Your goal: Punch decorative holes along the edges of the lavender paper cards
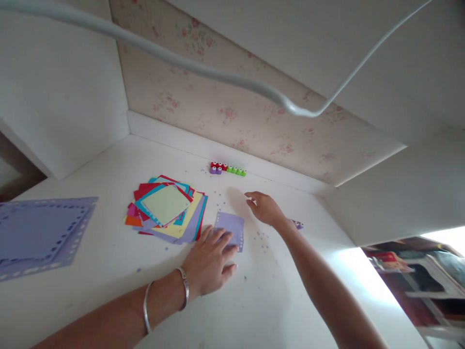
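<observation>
My left hand (209,261) lies flat with its fingers spread, the fingertips on a small purple sheet of paper (232,225). Punched holes run along two edges of that sheet. Up and to the right of it is my right hand (264,207), over the white table with thumb and forefinger apart and nothing seen between them. A purple block with eye shapes (298,224) shows partly behind my right forearm. Tiny purple paper dots (262,237) are scattered around the sheet.
Left of the sheet sits a pile of coloured paper (165,206). Larger purple sheets with punched edges (43,232) lie at far left. A row of red, purple and green blocks with eyes (227,168) stands near the back wall. A white cable (218,75) crosses above.
</observation>
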Demonstrator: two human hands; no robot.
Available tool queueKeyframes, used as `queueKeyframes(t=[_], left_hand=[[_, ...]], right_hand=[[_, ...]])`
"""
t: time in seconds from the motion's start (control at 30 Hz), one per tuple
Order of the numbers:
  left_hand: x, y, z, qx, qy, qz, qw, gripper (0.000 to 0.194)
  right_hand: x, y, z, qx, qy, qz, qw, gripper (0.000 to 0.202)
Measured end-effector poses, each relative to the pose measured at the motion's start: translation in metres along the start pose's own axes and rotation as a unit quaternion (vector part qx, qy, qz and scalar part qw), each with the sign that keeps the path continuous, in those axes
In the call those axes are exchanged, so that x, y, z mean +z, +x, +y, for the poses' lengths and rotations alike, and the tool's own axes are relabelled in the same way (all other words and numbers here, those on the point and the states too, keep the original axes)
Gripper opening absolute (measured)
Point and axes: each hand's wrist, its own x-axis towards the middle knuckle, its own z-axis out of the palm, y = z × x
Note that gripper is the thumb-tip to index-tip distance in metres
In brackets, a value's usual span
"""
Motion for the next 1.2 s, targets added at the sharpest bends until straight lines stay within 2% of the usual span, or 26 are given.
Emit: queueKeyframes(t=[0.17, 0.3, 0.43, 0.57, 0.67, 0.8, 0.93, 1.03, 1.07, 1.1, 1.2], left_hand=[[-0.002, -0.001, 0.0, 0.001, 0.004, -0.005, 1.0, 0.039], [0.002, -0.004, -0.001, 0.015, 0.017, -0.005, 1.0, 0.034], [0.003, -0.005, -0.001, 0.02, 0.02, -0.009, 1.0, 0.033], [0.0, -0.005, 0.0, 0.016, 0.023, -0.021, 0.999, 0.039], [0.0, -0.004, 0.0, 0.014, 0.032, -0.022, 0.999, 0.041], [0.0, -0.005, 0.0, 0.012, 0.03, -0.011, 0.999, 0.042], [0.0, -0.004, 0.001, 0.021, 0.024, -0.01, 0.999, 0.044], [0.001, -0.003, 0.001, 0.034, 0.031, -0.001, 0.999, 0.044], [0.002, -0.003, 0.001, 0.041, 0.035, 0.006, 0.999, 0.042], [0.003, -0.002, 0.001, 0.051, 0.042, 0.016, 0.998, 0.039], [0.003, -0.001, -0.001, 0.087, 0.066, 0.048, 0.993, 0.034]], right_hand=[[0.007, 0.079, -0.027, -0.049, 0.003, -0.001, 0.999, 0.05], [0.01, 0.123, -0.039, -0.067, -0.011, -0.008, 0.998, 0.06], [0.011, 0.141, -0.047, -0.067, -0.029, -0.019, 0.997, 0.067], [0.007, 0.14, -0.047, -0.054, -0.039, -0.026, 0.997, 0.047], [0.003, 0.13, -0.044, -0.047, -0.037, -0.037, 0.997, 0.031], [0.003, 0.105, -0.04, -0.029, -0.018, -0.044, 0.998, 0.024], [0.006, 0.065, -0.034, 0.003, 0.03, -0.02, 0.999, 0.026], [0.015, 0.022, -0.027, 0.035, 0.115, 0.017, 0.993, 0.027], [0.019, 0.006, -0.024, 0.056, 0.218, 0.053, 0.973, 0.027], [0.023, -0.012, -0.023, 0.071, 0.327, 0.083, 0.939, 0.028], [0.038, -0.063, -0.022, 0.124, 0.568, 0.107, 0.806, 0.036]])
